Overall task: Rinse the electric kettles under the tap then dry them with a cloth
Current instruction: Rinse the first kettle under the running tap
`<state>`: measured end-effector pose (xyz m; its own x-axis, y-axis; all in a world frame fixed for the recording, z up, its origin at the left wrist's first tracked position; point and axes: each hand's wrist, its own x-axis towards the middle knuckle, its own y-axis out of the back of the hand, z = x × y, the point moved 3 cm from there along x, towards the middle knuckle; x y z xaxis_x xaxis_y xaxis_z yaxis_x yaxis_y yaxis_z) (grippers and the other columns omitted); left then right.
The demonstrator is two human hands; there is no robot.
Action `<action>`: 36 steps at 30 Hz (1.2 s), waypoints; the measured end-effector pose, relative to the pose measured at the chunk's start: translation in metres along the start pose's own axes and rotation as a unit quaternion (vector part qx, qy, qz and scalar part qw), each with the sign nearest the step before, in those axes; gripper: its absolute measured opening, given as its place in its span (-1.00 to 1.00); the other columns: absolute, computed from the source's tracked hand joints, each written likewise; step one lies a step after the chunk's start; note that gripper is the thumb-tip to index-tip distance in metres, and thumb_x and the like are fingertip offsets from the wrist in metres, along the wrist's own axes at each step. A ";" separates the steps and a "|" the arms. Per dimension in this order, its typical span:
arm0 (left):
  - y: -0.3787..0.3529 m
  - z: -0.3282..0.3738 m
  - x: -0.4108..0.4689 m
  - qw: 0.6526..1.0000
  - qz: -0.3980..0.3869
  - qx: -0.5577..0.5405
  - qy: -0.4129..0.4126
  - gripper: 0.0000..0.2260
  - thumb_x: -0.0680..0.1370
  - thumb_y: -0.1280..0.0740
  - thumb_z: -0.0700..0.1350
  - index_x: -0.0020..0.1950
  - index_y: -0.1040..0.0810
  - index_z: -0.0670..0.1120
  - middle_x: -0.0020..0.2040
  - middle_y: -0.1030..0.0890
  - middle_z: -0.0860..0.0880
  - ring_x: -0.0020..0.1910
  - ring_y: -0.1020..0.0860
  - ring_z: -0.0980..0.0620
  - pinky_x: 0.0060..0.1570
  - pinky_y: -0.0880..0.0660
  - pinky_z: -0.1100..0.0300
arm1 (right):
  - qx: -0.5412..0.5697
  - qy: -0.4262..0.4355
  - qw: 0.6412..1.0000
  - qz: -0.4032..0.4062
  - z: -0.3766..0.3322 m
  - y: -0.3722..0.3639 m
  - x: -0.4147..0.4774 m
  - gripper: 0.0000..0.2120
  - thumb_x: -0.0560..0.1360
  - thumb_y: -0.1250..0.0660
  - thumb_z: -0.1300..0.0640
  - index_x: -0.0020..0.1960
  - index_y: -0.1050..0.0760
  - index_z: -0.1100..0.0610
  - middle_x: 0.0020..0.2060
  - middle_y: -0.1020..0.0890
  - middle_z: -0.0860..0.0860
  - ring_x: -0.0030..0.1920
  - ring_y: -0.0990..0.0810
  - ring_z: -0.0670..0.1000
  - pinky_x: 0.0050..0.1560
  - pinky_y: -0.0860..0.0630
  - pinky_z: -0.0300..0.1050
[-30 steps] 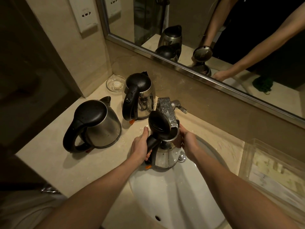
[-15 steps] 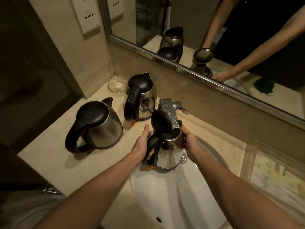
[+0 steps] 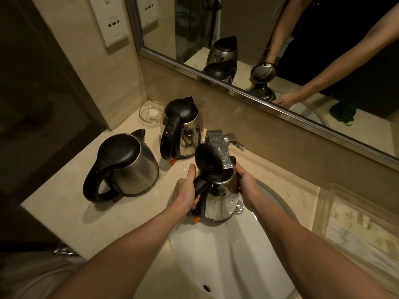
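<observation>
A steel kettle (image 3: 220, 201) with its black lid flipped open stands upright over the back of the white sink (image 3: 226, 251), its mouth right under the tap (image 3: 220, 145). My left hand (image 3: 185, 190) grips its black handle. My right hand (image 3: 246, 184) clasps the kettle's right side near the rim. Two more steel kettles with shut black lids stand on the counter: a wide one (image 3: 125, 167) at the left and a taller one (image 3: 181, 128) behind it. No water stream can be made out. No cloth shows on the counter.
A glass dish (image 3: 151, 114) holding a small white item sits in the back corner by the wall. A clear plastic tray (image 3: 354, 225) with papers lies right of the sink. The mirror (image 3: 280, 39) runs along the back wall, and wall sockets (image 3: 113, 24) hang at upper left.
Both hands keep the same hold on the kettle under the tap. The view has shifted slightly; nothing else has visibly moved.
</observation>
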<state>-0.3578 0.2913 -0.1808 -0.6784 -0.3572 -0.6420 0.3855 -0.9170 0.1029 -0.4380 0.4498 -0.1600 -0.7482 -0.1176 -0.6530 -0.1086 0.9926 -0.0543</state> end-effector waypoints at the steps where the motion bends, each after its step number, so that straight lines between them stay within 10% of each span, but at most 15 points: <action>1: 0.000 -0.001 0.000 1.000 0.002 -0.001 0.000 -0.33 0.59 -0.03 0.40 -0.14 -0.53 -0.19 -0.42 -0.47 -0.09 -0.54 -0.44 0.03 -0.50 -0.38 0.24 | 0.002 -0.002 1.000 0.000 0.000 0.000 0.000 -0.64 0.69 -0.06 0.04 0.44 -0.43 -0.02 0.04 -0.66 0.01 -0.14 -0.63 -0.07 -0.33 -0.55 -0.24; 7: 0.000 -0.002 -0.001 1.000 0.007 0.005 -0.004 -0.33 0.60 -0.03 0.39 -0.09 -0.55 -0.20 -0.40 -0.48 -0.09 -0.54 -0.45 0.05 -0.53 -0.36 0.25 | 0.010 -0.005 1.000 0.002 0.000 -0.002 -0.002 -0.62 0.69 -0.06 0.04 0.47 -0.39 -0.02 0.27 -0.59 0.09 -0.12 -0.60 -0.08 -0.19 -0.54 -0.24; 24: -0.002 0.000 -0.006 1.000 -0.019 -0.002 -0.002 -0.33 0.61 -0.02 0.38 -0.04 -0.54 -0.22 -0.43 -0.47 -0.08 -0.60 -0.43 0.08 -0.54 -0.37 0.26 | 0.018 -0.022 0.999 0.014 -0.002 0.000 -0.010 -0.63 0.68 -0.10 -0.01 0.44 -0.43 -0.04 0.02 -0.66 0.06 -0.07 -0.63 0.01 -0.03 -0.56 -0.09; 36: -0.004 -0.001 -0.006 1.000 -0.016 -0.017 0.005 -0.27 0.61 -0.04 0.37 0.10 -0.58 -0.29 -0.44 -0.46 -0.07 -0.59 -0.43 0.08 -0.55 -0.36 0.26 | 0.008 -0.013 1.000 0.006 -0.005 0.001 -0.014 -0.64 0.69 -0.06 0.05 0.43 -0.43 -0.02 -0.09 -0.66 -0.01 -0.21 -0.63 -0.09 -0.40 -0.54 -0.28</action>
<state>-0.3546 0.2969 -0.1775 -0.6842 -0.3252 -0.6528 0.3845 -0.9214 0.0560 -0.4310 0.4519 -0.1474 -0.7321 -0.1056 -0.6730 -0.0890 0.9943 -0.0592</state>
